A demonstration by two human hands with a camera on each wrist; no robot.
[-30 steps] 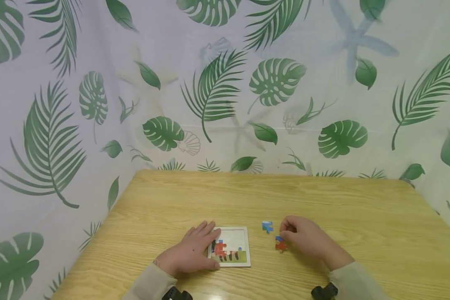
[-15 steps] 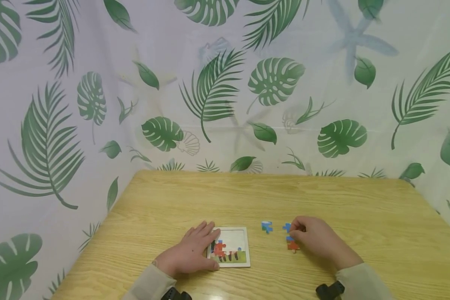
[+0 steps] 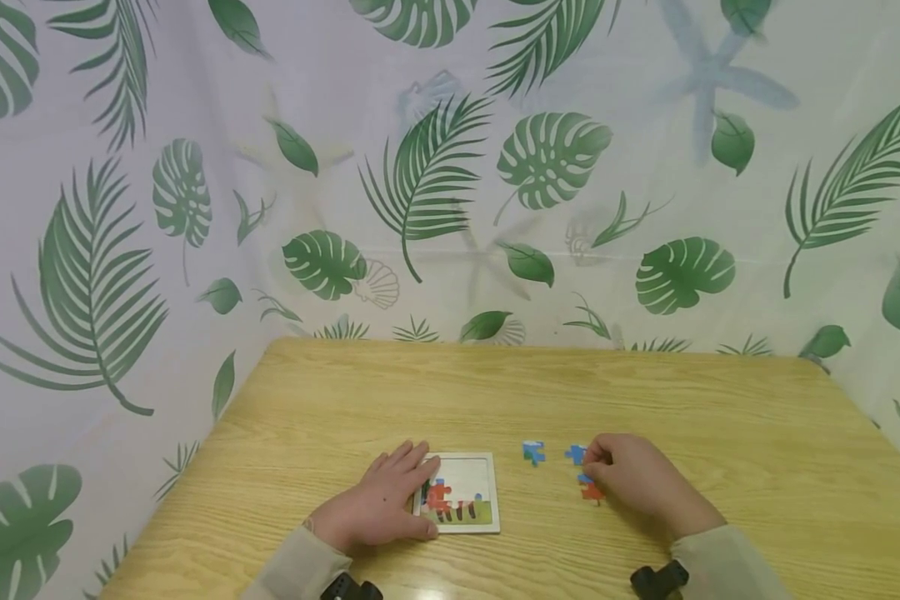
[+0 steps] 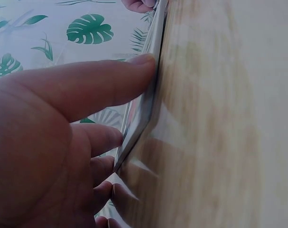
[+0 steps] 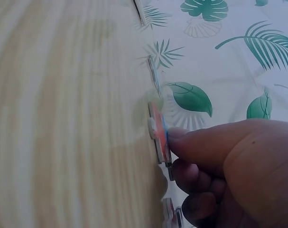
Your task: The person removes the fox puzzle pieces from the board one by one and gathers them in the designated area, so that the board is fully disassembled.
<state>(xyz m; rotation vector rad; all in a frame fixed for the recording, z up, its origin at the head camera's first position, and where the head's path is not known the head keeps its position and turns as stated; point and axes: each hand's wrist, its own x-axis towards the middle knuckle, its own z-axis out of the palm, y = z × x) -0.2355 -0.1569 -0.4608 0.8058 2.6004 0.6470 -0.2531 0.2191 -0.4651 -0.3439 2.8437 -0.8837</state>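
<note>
A small jigsaw puzzle tray [image 3: 492, 492] lies on the table, its lower part and left side filled with red, green and blue pieces. My left hand [image 3: 386, 500] rests flat over its left side, with the thumb at the near edge and the fingers spread toward the far one. To the right of the tray, my right hand [image 3: 633, 475] pinches at a red and blue puzzle piece [image 3: 591, 490]; its thumb touches that piece in the right wrist view. A blue piece [image 3: 576, 454] lies just beyond, by the fingertips. The curled fingers partly hide the pieces.
Another blue and green puzzle piece [image 3: 533, 452] lies between the tray and the right hand. In the right wrist view, a further piece [image 5: 170, 211] shows below the fingers. The wooden table [image 3: 390, 392] ends at a leaf-print cloth backdrop [image 3: 450, 167].
My right hand has moved right with the red and blue piece, which has turned slightly. The blue piece beyond it has come into sight. My left hand has stayed on the tray.
</note>
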